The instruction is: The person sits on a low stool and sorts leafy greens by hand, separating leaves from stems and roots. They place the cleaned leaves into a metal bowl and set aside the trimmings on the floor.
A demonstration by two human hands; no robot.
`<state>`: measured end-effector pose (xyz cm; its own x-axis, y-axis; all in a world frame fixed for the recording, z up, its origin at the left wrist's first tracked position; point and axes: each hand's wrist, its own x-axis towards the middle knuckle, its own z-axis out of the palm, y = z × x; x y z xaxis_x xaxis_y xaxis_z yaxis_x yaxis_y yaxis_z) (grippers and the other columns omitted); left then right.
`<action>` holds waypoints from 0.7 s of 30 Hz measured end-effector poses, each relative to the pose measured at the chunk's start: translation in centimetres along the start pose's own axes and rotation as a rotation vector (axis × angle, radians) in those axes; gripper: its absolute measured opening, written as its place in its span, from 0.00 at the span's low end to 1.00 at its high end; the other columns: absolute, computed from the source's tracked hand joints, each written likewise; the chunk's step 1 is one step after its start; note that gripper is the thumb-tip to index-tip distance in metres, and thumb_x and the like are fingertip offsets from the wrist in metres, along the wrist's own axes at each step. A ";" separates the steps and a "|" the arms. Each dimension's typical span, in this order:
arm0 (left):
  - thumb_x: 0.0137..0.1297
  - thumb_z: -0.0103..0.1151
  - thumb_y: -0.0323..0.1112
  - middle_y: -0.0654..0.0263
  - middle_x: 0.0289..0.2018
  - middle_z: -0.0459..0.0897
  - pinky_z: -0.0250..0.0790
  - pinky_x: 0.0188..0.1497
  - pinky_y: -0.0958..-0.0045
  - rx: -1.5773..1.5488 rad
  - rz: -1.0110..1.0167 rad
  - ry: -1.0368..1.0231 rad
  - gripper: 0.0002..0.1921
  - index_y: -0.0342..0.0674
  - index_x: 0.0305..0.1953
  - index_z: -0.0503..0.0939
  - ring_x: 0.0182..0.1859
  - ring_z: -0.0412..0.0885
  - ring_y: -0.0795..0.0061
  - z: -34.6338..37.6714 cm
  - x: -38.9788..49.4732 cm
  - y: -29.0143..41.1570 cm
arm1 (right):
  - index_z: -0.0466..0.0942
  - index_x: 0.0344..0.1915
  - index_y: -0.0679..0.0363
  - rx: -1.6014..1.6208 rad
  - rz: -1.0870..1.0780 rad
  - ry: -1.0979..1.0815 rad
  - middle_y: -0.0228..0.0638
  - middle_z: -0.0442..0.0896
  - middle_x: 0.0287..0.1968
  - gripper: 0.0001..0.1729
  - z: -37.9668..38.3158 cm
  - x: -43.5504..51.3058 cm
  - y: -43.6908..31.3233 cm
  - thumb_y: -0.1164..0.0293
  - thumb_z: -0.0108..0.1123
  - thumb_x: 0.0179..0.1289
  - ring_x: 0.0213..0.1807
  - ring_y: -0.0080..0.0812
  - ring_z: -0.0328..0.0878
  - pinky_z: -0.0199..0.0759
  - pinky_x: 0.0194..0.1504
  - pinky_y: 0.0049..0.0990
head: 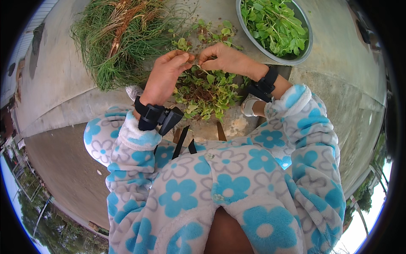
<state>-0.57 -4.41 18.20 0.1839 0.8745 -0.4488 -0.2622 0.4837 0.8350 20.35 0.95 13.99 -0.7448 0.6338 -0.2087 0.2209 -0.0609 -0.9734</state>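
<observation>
My left hand (166,73) and my right hand (230,60) meet fingertip to fingertip above a heap of trimmed leaves and brown roots (206,95). Between the right thumb and forefinger is the pale thin stem of a small leafy green (205,71). The left thumb and forefinger pinch at its brownish end, largely covered by the fingers. Beyond the hands, loose leaf scraps (219,31) lie on the concrete. A metal basin (287,61) full of fresh leafy greens (276,28) stands at the upper right.
A big bundle of thin green onion-like stalks (127,44) with reddish-brown roots lies at the upper left. My shoe (252,104) stands right of the leaf heap. A concrete step edge (63,109) crosses the ground. Black devices (155,116) are strapped to both wrists.
</observation>
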 end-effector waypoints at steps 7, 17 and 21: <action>0.67 0.60 0.38 0.67 0.38 0.83 0.66 0.48 0.77 0.526 -0.061 -0.063 0.17 0.28 0.47 0.81 0.41 0.75 0.81 0.1 -0.2 0.4 | 0.80 0.30 0.66 -0.193 -0.018 -0.083 0.30 0.79 0.25 0.09 -1.4 -0.2 -1.6 0.70 0.60 0.57 0.28 0.22 0.72 0.68 0.34 0.28; 0.64 0.60 0.34 0.66 0.35 0.83 0.66 0.46 0.76 0.484 -0.073 -0.009 0.13 0.28 0.41 0.81 0.39 0.75 0.80 -0.2 -0.3 0.3 | 0.79 0.30 0.62 -0.469 -0.298 0.364 0.38 0.75 0.27 0.06 -0.9 -1.0 -3.0 0.71 0.61 0.56 0.30 0.42 0.75 0.68 0.33 0.36; 0.64 0.59 0.34 0.67 0.35 0.83 0.65 0.46 0.76 0.355 -0.094 -0.006 0.11 0.30 0.40 0.82 0.39 0.75 0.79 -0.3 -0.4 0.1 | 0.80 0.31 0.59 -0.657 -0.403 0.404 0.38 0.77 0.30 0.04 -0.5 -1.1 -2.6 0.72 0.60 0.56 0.33 0.44 0.77 0.71 0.35 0.39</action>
<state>-0.93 -4.71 18.41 0.1970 0.8263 -0.5276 0.1010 0.5182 0.8493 20.90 0.80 16.76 -0.5912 0.7440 0.3112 0.3996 0.6054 -0.6883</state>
